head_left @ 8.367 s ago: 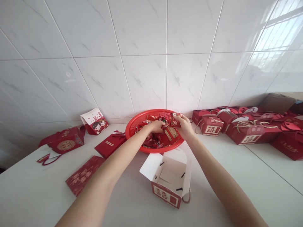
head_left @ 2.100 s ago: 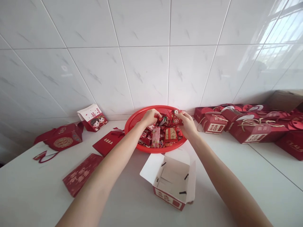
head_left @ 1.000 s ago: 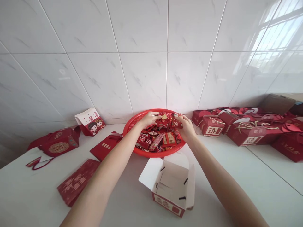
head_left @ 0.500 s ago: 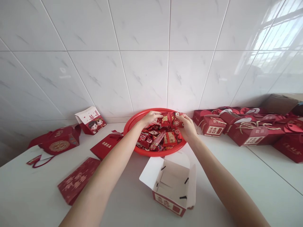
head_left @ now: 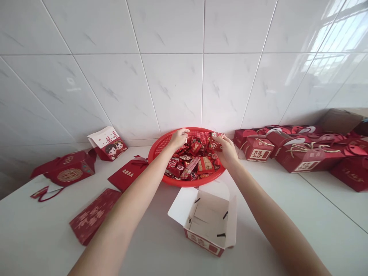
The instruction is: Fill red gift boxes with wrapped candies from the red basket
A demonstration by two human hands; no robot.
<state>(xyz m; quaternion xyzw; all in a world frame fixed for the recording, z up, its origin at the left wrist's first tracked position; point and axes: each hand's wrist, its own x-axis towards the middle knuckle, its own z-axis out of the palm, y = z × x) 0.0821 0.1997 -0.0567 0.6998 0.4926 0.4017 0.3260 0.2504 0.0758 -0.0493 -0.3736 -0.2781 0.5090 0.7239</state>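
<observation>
Over the left part of the red plastic basket [head_left: 155, 148], my left hand [head_left: 178, 139] hovers with a finger stretched out and no visible object in it. Red wrapped candies [head_left: 191, 165] fill the bottom of the basket. My right hand [head_left: 227, 150] grips a red candy packet [head_left: 213, 145] with white flower prints, at the basket's right rim. In front of the basket stands an open-topped red and white gift box [head_left: 205, 220], its flaps raised and its white inside bare.
Several finished-looking red gift boxes [head_left: 260, 148] with twine handles crowd the right side. On the left lie a flat red box [head_left: 96, 214], a red bag [head_left: 126, 173], a red box with a gold emblem [head_left: 70, 168] and a cartoon-printed box [head_left: 110, 143]. White tiles [head_left: 172, 92] back the table.
My left hand has let go of a gold-printed red packet and drawn up and left. My right hand still holds its packet. The view has shifted slightly.
</observation>
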